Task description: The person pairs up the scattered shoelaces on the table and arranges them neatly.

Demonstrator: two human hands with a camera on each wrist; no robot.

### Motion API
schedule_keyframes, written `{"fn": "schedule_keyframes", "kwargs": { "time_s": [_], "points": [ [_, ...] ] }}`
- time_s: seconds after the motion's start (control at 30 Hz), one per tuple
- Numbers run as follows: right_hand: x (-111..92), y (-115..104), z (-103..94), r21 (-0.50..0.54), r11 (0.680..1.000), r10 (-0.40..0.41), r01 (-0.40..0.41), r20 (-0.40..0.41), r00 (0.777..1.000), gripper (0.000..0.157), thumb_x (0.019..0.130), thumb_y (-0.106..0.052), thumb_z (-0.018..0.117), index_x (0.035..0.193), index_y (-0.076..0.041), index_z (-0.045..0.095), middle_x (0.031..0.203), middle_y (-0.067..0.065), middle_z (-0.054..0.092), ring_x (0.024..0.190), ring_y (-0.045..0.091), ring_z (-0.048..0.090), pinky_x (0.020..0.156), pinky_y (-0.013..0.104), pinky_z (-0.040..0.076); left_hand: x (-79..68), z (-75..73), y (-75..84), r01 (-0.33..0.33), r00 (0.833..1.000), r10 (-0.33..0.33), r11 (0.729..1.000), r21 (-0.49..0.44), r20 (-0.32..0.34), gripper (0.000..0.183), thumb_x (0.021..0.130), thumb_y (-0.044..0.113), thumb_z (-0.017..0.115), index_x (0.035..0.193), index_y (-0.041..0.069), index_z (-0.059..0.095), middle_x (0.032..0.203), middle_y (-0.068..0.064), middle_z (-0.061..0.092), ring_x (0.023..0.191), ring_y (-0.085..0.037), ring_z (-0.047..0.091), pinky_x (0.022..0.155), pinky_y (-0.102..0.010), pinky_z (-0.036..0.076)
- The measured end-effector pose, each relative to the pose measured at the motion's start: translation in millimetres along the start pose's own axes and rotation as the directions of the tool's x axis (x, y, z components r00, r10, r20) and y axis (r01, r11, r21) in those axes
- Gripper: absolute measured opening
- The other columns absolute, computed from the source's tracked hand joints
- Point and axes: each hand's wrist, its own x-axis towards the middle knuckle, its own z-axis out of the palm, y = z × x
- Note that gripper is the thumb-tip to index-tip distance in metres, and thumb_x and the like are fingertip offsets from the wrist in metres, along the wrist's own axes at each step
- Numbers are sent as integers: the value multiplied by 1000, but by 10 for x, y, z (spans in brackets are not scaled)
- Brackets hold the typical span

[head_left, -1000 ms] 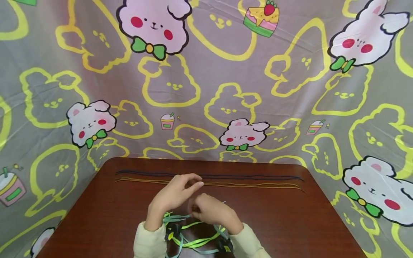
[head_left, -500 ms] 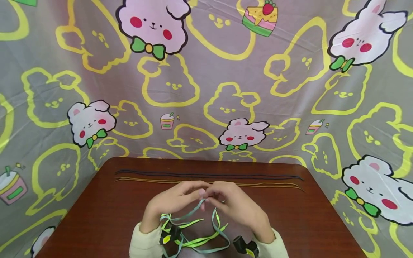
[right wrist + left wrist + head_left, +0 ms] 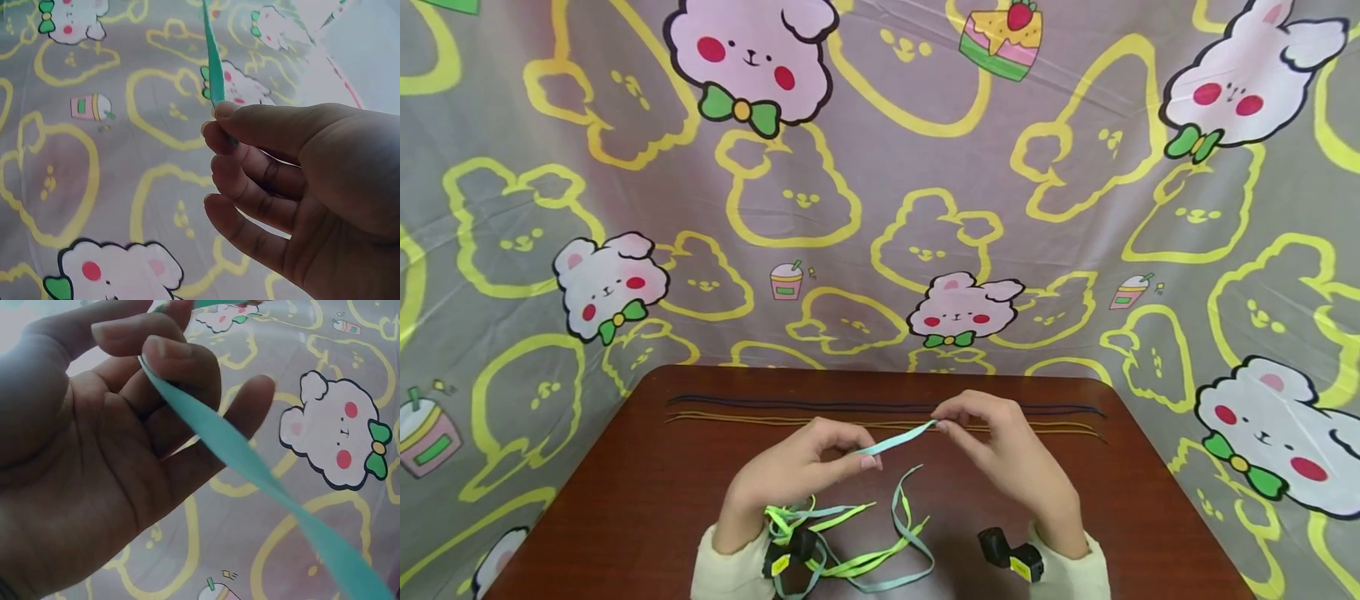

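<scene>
A flat teal shoelace (image 3: 901,438) stretches between my two hands above the table. My left hand (image 3: 801,467) pinches it between thumb and fingers; in the left wrist view the shoelace (image 3: 231,447) runs on past that pinch toward the lower right. Thumb and index finger of my right hand (image 3: 1018,462) pinch the other end of the stretch, and the right wrist view has the shoelace (image 3: 214,65) rising from those fingertips. Below the hands lies a loose tangle of neon yellow-green laces (image 3: 872,561) and a grey-blue lace (image 3: 895,585), partly covered by the left wrist.
Across the back of the brown table (image 3: 625,500) lie dark blue cords (image 3: 880,408) and, just in front, tan cords (image 3: 1052,427), both roughly straight. A patterned cloth (image 3: 820,275) hangs behind and at the sides. Black cameras sit on both wrists.
The hands came together over the tangle, and the teal lace was lifted. My right hand has since moved right and away from me, drawing the lace taut from the left hand.
</scene>
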Motion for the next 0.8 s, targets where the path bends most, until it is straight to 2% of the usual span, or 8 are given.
{"fn": "schedule_keyframes", "kwargs": {
  "time_s": [0.07,0.23,0.43,0.63,0.8],
  "points": [
    [-11,22,-38,-21,1000,10,-11,-23,1000,21,89,-3,78,100,-21,73,89,-12,69,78,5,61,69,26,51,-18,6,46,-15,1000,15,1000,9,-20,14,105,25,59,98,20,71,68,12,44,61,0,40,58,-20,38],
    [-36,65,-120,-59,997,44,-48,-63,997,22,87,0,78,98,-19,74,86,-16,65,75,5,59,65,24,50,-68,13,149,-48,996,50,998,30,-69,12,103,21,62,95,21,70,69,15,44,63,2,40,59,-19,40],
    [-66,130,-203,-94,991,85,-95,-102,991,21,87,-2,78,98,-19,74,84,-15,65,75,6,59,67,25,50,-106,-7,176,-72,992,72,997,7,-102,11,103,16,61,96,18,69,67,13,41,59,3,37,56,-20,39],
    [-117,233,-302,-140,984,82,-106,-169,982,23,86,2,79,98,-18,75,82,-12,66,73,5,59,68,22,49,-142,-33,154,-70,986,72,997,18,-150,10,102,14,62,97,19,69,68,9,46,60,1,41,56,-23,43],
    [-167,294,-396,-172,972,124,-163,-216,969,22,85,2,79,97,-16,75,79,-10,67,71,5,59,65,21,48,-161,-39,164,-52,979,56,998,23,-198,9,101,14,65,97,20,70,71,9,54,60,-1,45,58,-26,45]
  ]
}}
